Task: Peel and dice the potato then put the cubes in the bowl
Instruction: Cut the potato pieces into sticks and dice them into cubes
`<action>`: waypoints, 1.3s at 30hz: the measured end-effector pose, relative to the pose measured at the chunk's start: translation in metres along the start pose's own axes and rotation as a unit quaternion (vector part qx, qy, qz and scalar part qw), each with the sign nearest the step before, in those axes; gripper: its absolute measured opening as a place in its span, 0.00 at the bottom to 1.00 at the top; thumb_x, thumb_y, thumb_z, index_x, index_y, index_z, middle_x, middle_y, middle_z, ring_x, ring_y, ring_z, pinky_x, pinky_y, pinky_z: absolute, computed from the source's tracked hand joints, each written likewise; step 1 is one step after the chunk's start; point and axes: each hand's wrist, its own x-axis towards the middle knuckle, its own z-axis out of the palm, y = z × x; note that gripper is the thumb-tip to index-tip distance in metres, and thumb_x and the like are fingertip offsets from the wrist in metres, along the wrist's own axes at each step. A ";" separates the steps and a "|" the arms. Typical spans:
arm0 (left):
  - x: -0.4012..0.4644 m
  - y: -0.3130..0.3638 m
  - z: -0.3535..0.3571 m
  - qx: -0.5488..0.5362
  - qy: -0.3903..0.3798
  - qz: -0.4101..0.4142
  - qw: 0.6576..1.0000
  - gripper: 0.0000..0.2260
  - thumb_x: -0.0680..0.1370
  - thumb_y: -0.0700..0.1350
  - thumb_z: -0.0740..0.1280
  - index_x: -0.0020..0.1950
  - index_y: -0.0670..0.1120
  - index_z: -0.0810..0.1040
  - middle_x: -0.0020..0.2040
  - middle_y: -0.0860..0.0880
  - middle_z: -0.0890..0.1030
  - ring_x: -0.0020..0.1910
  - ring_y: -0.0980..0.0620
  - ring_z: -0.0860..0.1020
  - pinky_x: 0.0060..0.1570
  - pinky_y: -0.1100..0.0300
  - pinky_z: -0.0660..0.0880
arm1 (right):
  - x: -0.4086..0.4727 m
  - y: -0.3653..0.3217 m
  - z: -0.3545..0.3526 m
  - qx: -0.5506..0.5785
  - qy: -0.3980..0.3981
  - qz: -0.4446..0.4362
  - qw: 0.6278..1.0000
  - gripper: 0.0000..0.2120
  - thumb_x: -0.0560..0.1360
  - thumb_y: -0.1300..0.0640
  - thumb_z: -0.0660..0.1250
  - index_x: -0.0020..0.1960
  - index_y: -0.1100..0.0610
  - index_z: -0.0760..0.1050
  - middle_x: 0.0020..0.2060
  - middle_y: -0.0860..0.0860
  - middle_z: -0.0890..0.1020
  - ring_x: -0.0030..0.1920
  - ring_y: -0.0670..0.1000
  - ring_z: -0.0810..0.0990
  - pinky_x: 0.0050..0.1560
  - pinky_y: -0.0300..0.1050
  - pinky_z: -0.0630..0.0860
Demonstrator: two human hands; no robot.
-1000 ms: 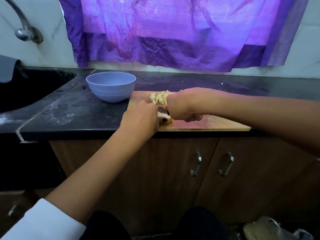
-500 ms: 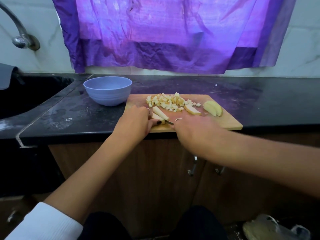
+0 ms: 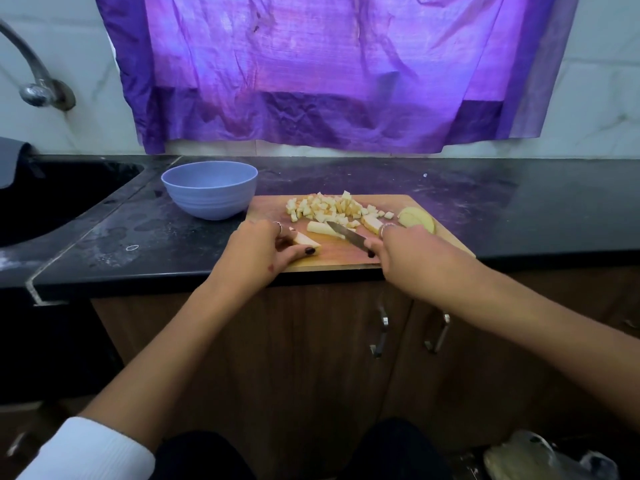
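My left hand [image 3: 258, 245] has its fingers [image 3: 308, 251] curled round a potato wedge [image 3: 306, 241], pinning it flat on the wooden cutting board [image 3: 341, 256] near the board's front edge; the thumb with its dark nail lies along the wedge's near side. My right hand [image 3: 408, 251] has its fingers wrapped tight round the handle of a small knife [image 3: 346, 234], whose blade slants away to the left, its tip just above a second long potato strip [image 3: 322, 227] in the middle of the board. Behind that strip, toward the board's far edge, sits the heap of potato cubes [image 3: 332, 207], and at the board's far right corner lie two uncut potato slices [image 3: 415, 219], partly hidden by my right knuckles. The risk I see is to my own thumb: it lies close to where the blade must come down, and the wet wedge could slide under the pressure and bring the edge onto the nail. The board also overhangs the bench [image 3: 519, 209] a little at the front, so a hard chop there might tip it or send pieces to the floor. The lilac bowl [image 3: 209, 188] stands just left of the board's far left corner, apparently with no cubes in it yet, and nothing blocks the way from the heap to it. Further left of the board is the dark sink [image 3: 52, 199] with its tap [image 3: 34, 84], and a purple cloth [image 3: 311, 71] hangs on the wall behind.
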 end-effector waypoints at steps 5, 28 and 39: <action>-0.010 -0.002 0.006 -0.026 0.051 0.003 0.998 0.21 0.74 0.59 0.68 0.58 0.47 0.82 0.49 0.46 0.84 0.49 0.49 0.79 0.52 0.51 0.76 | -0.004 -0.024 0.009 0.054 0.028 -0.065 0.996 0.08 0.83 0.53 0.52 0.46 0.50 0.64 0.36 0.50 0.71 0.34 0.47 0.71 0.33 0.44 0.68; -0.007 -0.005 0.010 -0.014 0.060 -0.010 0.998 0.19 0.76 0.58 0.67 0.61 0.49 0.80 0.56 0.48 0.83 0.54 0.50 0.78 0.53 0.61 0.69 | 0.000 -0.034 0.040 0.083 0.045 -0.062 0.994 0.15 0.83 0.48 0.48 0.54 0.55 0.70 0.33 0.49 0.73 0.32 0.47 0.74 0.31 0.42 0.70; -0.006 -0.004 0.009 0.010 0.045 0.000 0.999 0.19 0.77 0.58 0.65 0.62 0.50 0.79 0.53 0.46 0.83 0.52 0.49 0.78 0.54 0.55 0.71 | 0.017 -0.049 0.034 0.013 -0.008 -0.012 1.000 0.15 0.82 0.55 0.56 0.69 0.54 0.66 0.63 0.59 0.70 0.55 0.57 0.76 0.43 0.46 0.68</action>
